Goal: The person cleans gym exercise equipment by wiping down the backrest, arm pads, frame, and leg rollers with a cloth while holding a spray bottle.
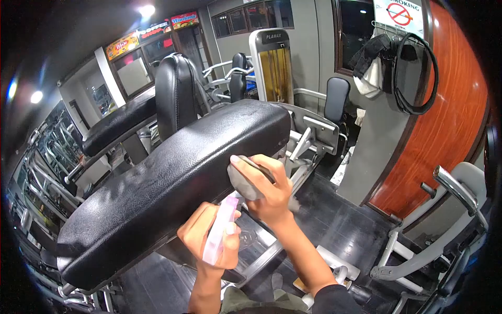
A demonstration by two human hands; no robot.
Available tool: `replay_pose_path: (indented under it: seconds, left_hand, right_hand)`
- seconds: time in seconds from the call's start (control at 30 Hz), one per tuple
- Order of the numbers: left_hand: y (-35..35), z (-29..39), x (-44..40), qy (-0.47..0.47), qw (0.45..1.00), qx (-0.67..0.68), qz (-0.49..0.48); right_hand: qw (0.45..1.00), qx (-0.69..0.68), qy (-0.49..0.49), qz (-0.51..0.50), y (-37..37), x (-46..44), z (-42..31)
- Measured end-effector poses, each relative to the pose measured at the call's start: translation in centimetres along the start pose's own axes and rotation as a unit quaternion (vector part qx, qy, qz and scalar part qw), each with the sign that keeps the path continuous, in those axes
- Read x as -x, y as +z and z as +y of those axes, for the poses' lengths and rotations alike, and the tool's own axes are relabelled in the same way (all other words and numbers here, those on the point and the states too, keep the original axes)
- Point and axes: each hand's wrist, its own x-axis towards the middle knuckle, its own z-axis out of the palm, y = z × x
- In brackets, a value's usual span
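Note:
A long black padded bench cushion (183,152) slants across the middle of the view, its near side facing me. My right hand (272,196) is closed around a grey cloth (242,180), held against the cushion's side near its right end. Just left of and below it, my left hand (196,235) grips a translucent pinkish spray bottle (218,235), with the nozzle end pointing up toward the cloth and cushion. The lower part of the bottle is hidden by my fingers.
Behind the cushion stand an upright black backrest (174,97) and a weight-stack machine (274,65). A grey-framed machine (444,230) is at the right. Straps and a black loop (415,73) hang on the wall. Machine frames stand on the dark floor (334,225).

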Motion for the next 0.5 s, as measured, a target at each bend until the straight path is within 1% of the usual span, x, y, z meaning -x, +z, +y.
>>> replay_pose_path:
  seconds: [0.07, 0.1, 0.17, 0.23, 0.27, 0.3, 0.4, 0.43, 0.5]
  left_hand:
    - [0.3, -0.1, -0.2, 0.004, 1.000, -0.001, -0.004]
    - [0.5, -0.1, -0.2, 0.005, 1.000, -0.009, -0.009]
    - [1.2, -0.3, -0.3, 0.006, 1.000, -0.016, -0.013]
    - [2.0, -0.7, -0.4, 0.005, 0.999, -0.034, -0.032]
    - [2.3, -1.2, -0.5, 0.026, 0.998, -0.037, -0.042]
    - [2.5, -1.4, -0.5, 0.024, 0.998, -0.036, -0.044]
    - [3.4, -1.7, -0.8, 0.017, 0.998, -0.036, -0.047]
    - [3.6, -1.8, -0.7, 0.011, 0.998, -0.039, -0.045]
    - [3.6, -2.0, -0.5, 0.001, 0.998, -0.044, -0.043]
  right_hand:
    - [0.999, 0.016, -0.028, 0.019, -0.3, -0.2, 1.9]
    - [0.998, 0.045, -0.011, 0.043, -0.9, -1.1, 2.8]
    - [0.989, 0.064, 0.110, 0.077, -1.6, -2.0, 5.1]
    - [0.986, 0.079, 0.124, 0.081, -1.7, -3.0, 5.4]
    - [0.982, 0.093, 0.138, 0.085, -1.7, -3.2, 5.4]
    - [0.984, 0.094, 0.125, 0.084, -1.5, -3.0, 5.2]
    - [0.997, 0.038, 0.064, 0.030, -1.5, -1.0, 3.6]
    - [0.998, 0.027, 0.044, 0.045, -1.4, -0.5, 3.6]
    - [0.999, 0.013, 0.034, 0.038, -2.2, -0.5, 5.1]
